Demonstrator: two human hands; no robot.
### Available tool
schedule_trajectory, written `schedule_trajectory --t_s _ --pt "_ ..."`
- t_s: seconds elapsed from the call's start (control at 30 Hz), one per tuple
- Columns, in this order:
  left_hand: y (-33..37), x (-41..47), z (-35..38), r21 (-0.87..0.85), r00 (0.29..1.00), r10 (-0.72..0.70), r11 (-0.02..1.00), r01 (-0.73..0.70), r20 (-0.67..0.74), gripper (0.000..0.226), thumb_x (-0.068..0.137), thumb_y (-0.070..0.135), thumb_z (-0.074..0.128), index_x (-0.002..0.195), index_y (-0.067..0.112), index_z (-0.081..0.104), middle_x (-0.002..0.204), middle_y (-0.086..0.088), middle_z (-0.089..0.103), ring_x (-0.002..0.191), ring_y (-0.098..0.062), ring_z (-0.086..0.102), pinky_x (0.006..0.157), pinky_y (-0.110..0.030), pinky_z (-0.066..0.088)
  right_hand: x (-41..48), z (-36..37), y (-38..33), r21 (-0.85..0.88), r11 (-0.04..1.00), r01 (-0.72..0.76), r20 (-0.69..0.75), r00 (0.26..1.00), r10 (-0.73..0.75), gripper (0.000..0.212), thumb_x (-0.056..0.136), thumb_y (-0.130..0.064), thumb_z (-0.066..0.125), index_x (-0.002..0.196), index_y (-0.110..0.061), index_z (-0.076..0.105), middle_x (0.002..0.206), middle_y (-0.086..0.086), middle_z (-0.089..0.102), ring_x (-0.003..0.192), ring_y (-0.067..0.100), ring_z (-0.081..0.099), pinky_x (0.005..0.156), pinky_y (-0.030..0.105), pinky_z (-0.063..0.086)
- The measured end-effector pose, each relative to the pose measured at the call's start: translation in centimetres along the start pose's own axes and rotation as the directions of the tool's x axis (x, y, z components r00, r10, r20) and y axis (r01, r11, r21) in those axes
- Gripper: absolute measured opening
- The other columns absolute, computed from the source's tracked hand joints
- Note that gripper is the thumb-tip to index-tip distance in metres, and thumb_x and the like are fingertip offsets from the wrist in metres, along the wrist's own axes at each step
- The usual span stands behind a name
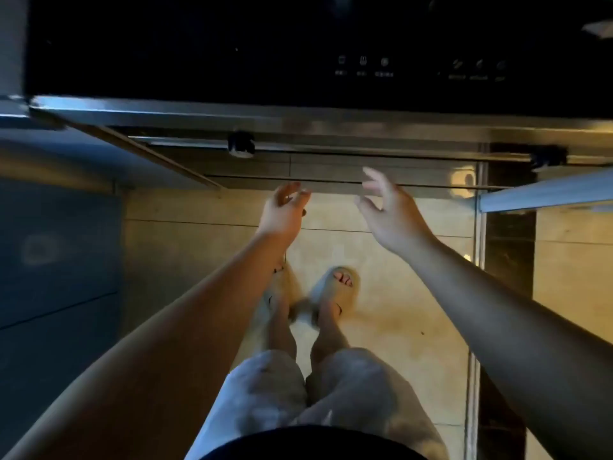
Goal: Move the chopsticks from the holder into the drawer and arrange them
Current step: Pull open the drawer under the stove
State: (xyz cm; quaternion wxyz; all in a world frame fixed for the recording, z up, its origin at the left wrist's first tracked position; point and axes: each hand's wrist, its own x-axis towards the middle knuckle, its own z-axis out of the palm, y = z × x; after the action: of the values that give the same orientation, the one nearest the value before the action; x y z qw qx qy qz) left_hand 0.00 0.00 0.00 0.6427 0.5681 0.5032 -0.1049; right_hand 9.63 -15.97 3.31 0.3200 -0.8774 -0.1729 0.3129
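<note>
Loose and empty, your left hand (282,215) and right hand (389,212) hover at the drawer lip (418,186); grabbing blind could slip.

Left hand: the bare left hand (283,212) is stretched forward, palm turned inward, fingers loosely curled and empty.
Right hand: the bare right hand (393,215) is level with it and apart, fingers spread and slightly bent, empty.
Arms: the bare left forearm (172,313) and the bare right forearm (497,303) extend forward, converging.
</note>
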Motion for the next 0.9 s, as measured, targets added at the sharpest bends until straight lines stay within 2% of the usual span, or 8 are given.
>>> schedule_trajectory --t_s 0.07,0.17,0.27,0.43,0.6,0.67,0.8,0.9 --pt "0.2 1.9 0.4 -0.091 0.998 -0.056 0.994 0.059 0.036 0.019 0.096 0.038 0.054 0.114 0.032 0.059 0.113 0.008 0.068 0.1 -0.01 0.065 0.081 -0.032 0.051 2.2 1.1 0.4 0.269 0.949 -0.163 -0.007 0.985 0.172 0.048 0.095 -0.034 0.053 0.141 -0.031 0.04 0.124 -0.009 0.058 0.101 0.006 0.056 0.075 0.019 0.044" --pt "0.2 4.3 0.3 -0.285 0.987 -0.131 0.947 0.152 0.092 0.012 0.097 0.037 0.053 0.106 0.032 0.059 0.109 0.008 0.072 0.098 -0.013 0.069 0.075 -0.033 0.053 4.9 2.5 1.2 0.612 0.708 -0.352 0.082 0.919 0.387 0.045 0.094 -0.031 0.055 0.138 -0.029 0.045 0.115 -0.01 0.063 0.102 0.009 0.063 0.083 0.032 0.054" --pt "0.4 6.3 0.2 -0.396 0.987 -0.123 0.905 0.155 0.105 0.016 0.098 0.035 0.051 0.111 0.029 0.058 0.109 0.006 0.073 0.096 -0.015 0.071 0.073 -0.033 0.054 7.0 3.1 2.3 0.803 0.467 -0.371 0.197 0.904 0.38 0.04 0.096 -0.029 0.049 0.136 -0.026 0.045 0.116 -0.007 0.067 0.106 0.015 0.066 0.086 0.039 0.055" --pt "1.5 8.1 0.6 -0.485 0.99 -0.054 0.867 0.113 0.132 0.029 0.102 0.034 0.041 0.127 0.026 0.053 0.117 0.006 0.069 0.101 -0.014 0.07 0.077 -0.032 0.053 9.2 2.8 3.2 0.948 0.135 -0.287 0.236 0.923 0.305 0.023 0.096 -0.02 0.042 0.116 -0.022 0.053 0.12 0.001 0.068 0.105 0.017 0.069 0.081 0.038 0.058" --pt "3.0 7.9 0.8 -0.577 0.98 -0.022 0.806 0.133 0.196 0.039 0.102 0.027 0.04 0.14 0.022 0.046 0.123 0.002 0.067 0.104 -0.015 0.069 0.079 -0.032 0.055 9.9 1.6 3.4 0.956 -0.216 -0.198 0.26 0.914 0.311 0.037 0.083 0.004 0.043 0.115 -0.01 0.055 0.112 0.013 0.068 0.102 0.028 0.067 0.08 0.044 0.057" --pt "3.3 7.6 1.2 -0.613 0.978 -0.023 0.776 0.147 0.205 0.039 0.101 0.023 0.042 0.141 0.023 0.044 0.124 0.002 0.066 0.1 -0.014 0.07 0.077 -0.032 0.056 9.8 1.4 3.6 0.944 -0.281 -0.17 0.262 0.906 0.331 0.041 0.081 0.008 0.041 0.116 -0.007 0.056 0.107 0.017 0.071 0.103 0.03 0.066 0.08 0.045 0.057" --pt "3.6 7.1 2.0 -0.641 0.98 -0.035 0.752 0.153 0.194 0.033 0.101 0.021 0.043 0.133 0.026 0.048 0.126 0.001 0.065 0.1 -0.016 0.071 0.075 -0.032 0.057 9.4 1.4 3.4 0.943 -0.284 -0.173 0.271 0.894 0.356 0.041 0.083 0.008 0.039 0.119 -0.002 0.055 0.105 0.018 0.073 0.105 0.03 0.066 0.078 0.044 0.058" --pt "3.7 7.0 2.0 -0.618 0.982 -0.053 0.77 0.155 0.18 0.028 0.1 0.02 0.043 0.126 0.022 0.055 0.125 -0.001 0.065 0.104 -0.018 0.067 0.077 -0.032 0.055 9.2 1.5 2.8 0.946 -0.281 -0.159 0.261 0.889 0.376 0.042 0.084 0.008 0.038 0.122 -0.002 0.054 0.112 0.019 0.068 0.106 0.029 0.066 0.079 0.043 0.058"
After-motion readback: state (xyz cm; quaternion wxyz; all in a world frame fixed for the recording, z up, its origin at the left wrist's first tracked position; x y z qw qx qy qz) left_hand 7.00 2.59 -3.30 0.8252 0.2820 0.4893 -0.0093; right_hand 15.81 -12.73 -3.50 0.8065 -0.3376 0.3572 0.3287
